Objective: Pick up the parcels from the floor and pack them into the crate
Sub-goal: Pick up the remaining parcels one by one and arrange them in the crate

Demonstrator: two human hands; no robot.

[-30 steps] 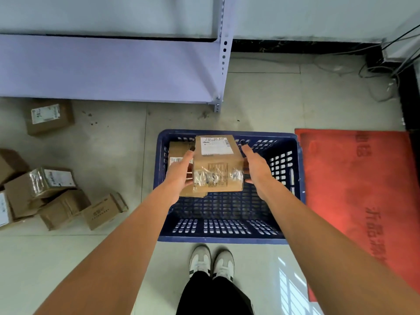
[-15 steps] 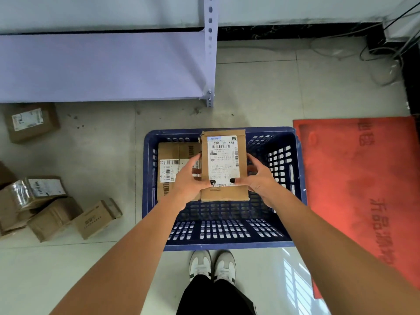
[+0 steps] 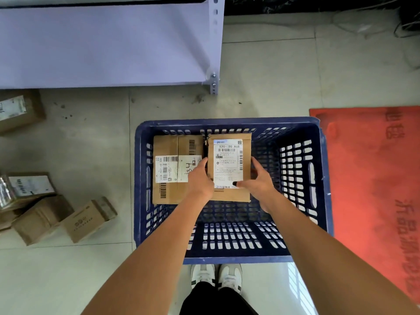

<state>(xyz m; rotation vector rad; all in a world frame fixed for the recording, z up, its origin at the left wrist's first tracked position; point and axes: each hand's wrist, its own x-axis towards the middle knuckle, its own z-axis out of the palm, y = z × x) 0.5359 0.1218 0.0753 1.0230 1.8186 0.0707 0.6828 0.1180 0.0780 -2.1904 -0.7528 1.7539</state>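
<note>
A dark blue slotted crate (image 3: 229,260) stands on the floor before my feet. A flat cardboard parcel (image 3: 172,153) with white labels lies in its far left part. Beside it, a smaller cardboard parcel with a white shipping label (image 3: 228,155) is low inside the crate, label up. My left hand (image 3: 198,180) grips its left edge and my right hand (image 3: 259,183) its right edge, thumb on the label. Several more cardboard parcels (image 3: 89,218) lie on the floor to the left.
A white metal shelf (image 3: 109,44) runs along the back left, its post (image 3: 214,83) near the crate's far side. A red mat (image 3: 372,178) lies right of the crate. Cables (image 3: 406,23) trail at the back right. My white shoes (image 3: 216,277) are near the crate's front.
Both hands turned the parcel label-up and lowered it into the crate, next to the flat parcel. The view has tipped closer to the crate.
</note>
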